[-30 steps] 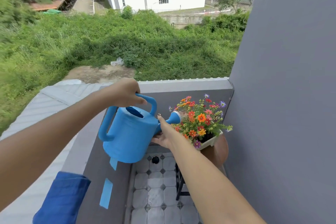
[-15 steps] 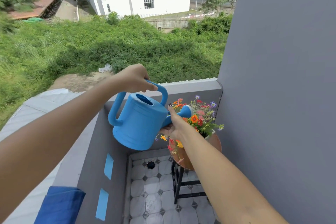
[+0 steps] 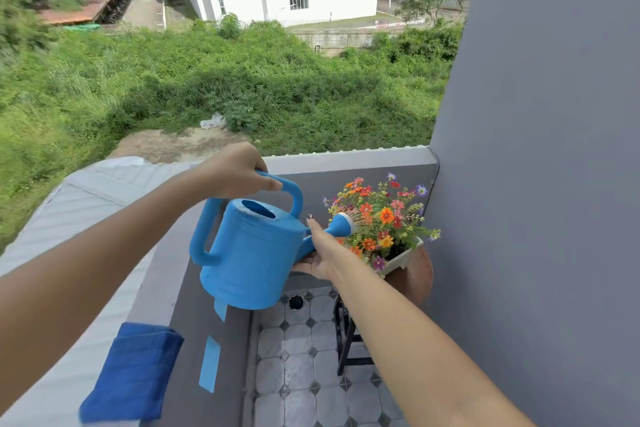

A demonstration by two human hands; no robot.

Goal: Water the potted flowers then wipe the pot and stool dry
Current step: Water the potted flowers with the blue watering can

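Note:
A blue watering can is tilted toward the flowers, and thin streams of water leave its white-rimmed spout head. My left hand grips the can's top handle. My right hand holds the spout from below, just behind the head. The colourful flowers grow in a white pot that stands on a round brown stool with black legs, in the balcony corner. A folded blue cloth lies over the parapet ledge at the lower left.
A grey parapet wall closes the balcony in front and on the left, with blue tape strips on its inner face. A tall grey wall stands on the right. The floor is tiled, with a drain hole.
The view has shifted slightly. The can stays held by both hands over the flowers, tilted a little lower, with water now visibly spraying from the spout.

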